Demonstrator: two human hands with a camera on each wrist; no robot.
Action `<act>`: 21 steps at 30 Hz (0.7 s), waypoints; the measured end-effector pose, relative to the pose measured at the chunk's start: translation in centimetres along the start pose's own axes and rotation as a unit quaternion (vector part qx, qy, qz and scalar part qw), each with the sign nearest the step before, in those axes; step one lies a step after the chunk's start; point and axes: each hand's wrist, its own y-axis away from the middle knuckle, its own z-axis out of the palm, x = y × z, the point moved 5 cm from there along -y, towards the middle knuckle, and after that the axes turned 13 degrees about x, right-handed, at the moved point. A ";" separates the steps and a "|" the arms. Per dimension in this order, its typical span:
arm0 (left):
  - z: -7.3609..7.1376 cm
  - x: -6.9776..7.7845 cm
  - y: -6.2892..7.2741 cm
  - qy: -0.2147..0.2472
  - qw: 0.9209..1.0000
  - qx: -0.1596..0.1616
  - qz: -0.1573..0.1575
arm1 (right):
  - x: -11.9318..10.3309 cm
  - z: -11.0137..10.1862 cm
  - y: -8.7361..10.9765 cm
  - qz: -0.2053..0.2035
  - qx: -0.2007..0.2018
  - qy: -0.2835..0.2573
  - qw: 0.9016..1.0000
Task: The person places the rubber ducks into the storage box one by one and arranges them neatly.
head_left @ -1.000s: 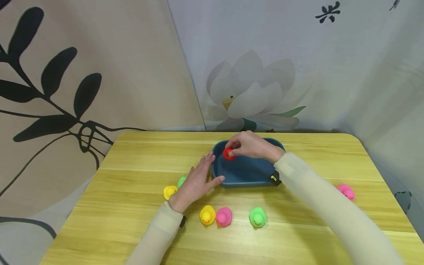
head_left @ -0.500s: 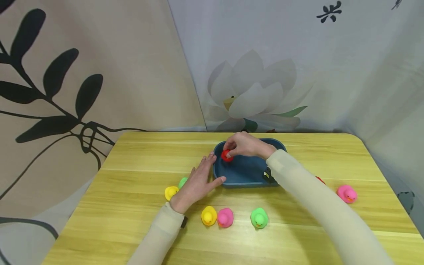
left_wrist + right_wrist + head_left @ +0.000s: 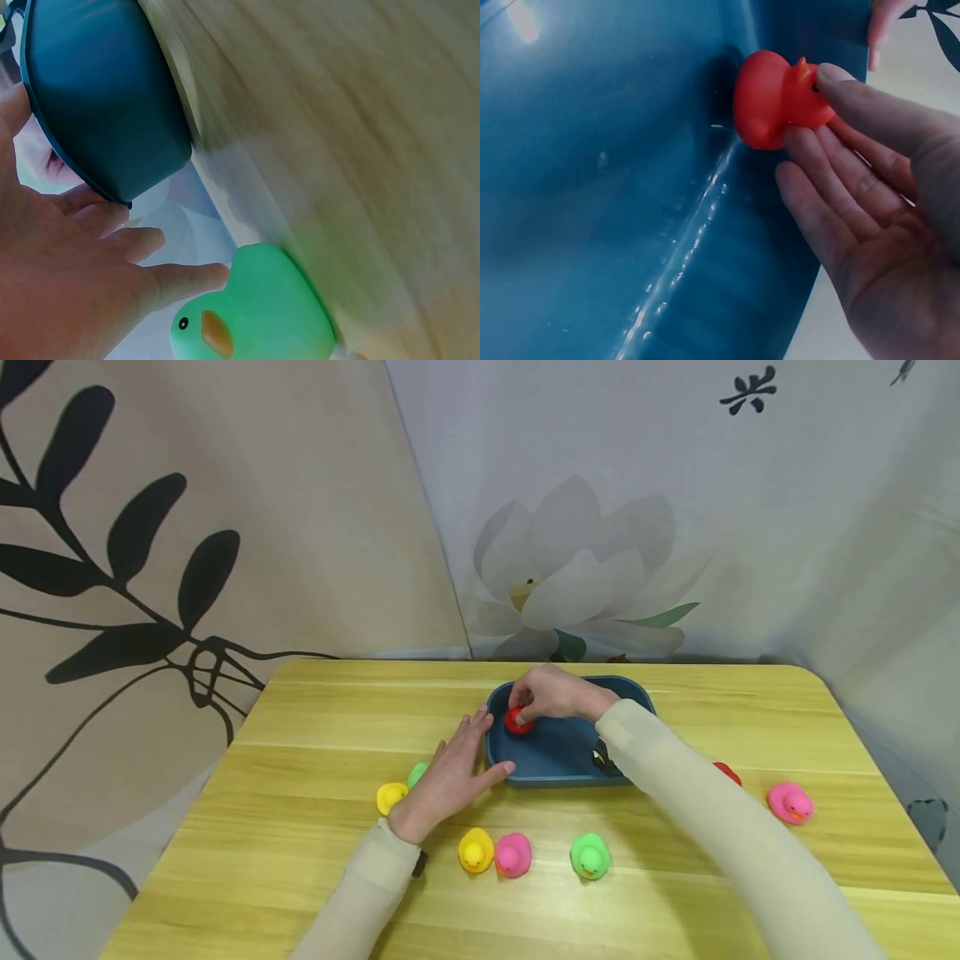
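Observation:
A red rubber duck [image 3: 761, 105] is pinched by its head between the thumb and fingers of my right hand [image 3: 558, 692]. It is at the left end of a dark blue basin [image 3: 555, 756], inside the walls. My left hand [image 3: 450, 777] rests against the basin's left rim with fingers spread and fairly straight. In the left wrist view, a green rubber duck [image 3: 262, 307] sits right beside that hand, close to one fingertip. From the head, the hand partly hides this duck and a yellow duck [image 3: 391, 797] next to it.
In front of the basin, a yellow duck [image 3: 476, 850] and a pink duck [image 3: 513, 855] stand side by side, with a green duck [image 3: 591, 857] to their right. A second red duck [image 3: 727, 772], partly behind the right sleeve, and another pink duck [image 3: 791, 802] lie at right.
My right hand has lowered the red duck slightly toward the basin floor. The right forearm has shifted left, uncovering part of the second red duck. My left hand stays at the rim.

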 end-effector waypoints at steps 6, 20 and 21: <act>0.0 -0.1 -0.1 0.008 1.000 0.003 0.003 | -0.1 0.4 -0.7 -0.009 -0.008 0.018 1.000; 0.1 0.0 0.1 0.015 1.000 0.006 0.003 | 0.1 0.9 -0.8 0.007 -0.019 0.019 1.000; 0.1 0.0 0.1 0.015 1.000 0.006 0.003 | 0.1 0.8 -0.7 0.008 -0.021 0.016 1.000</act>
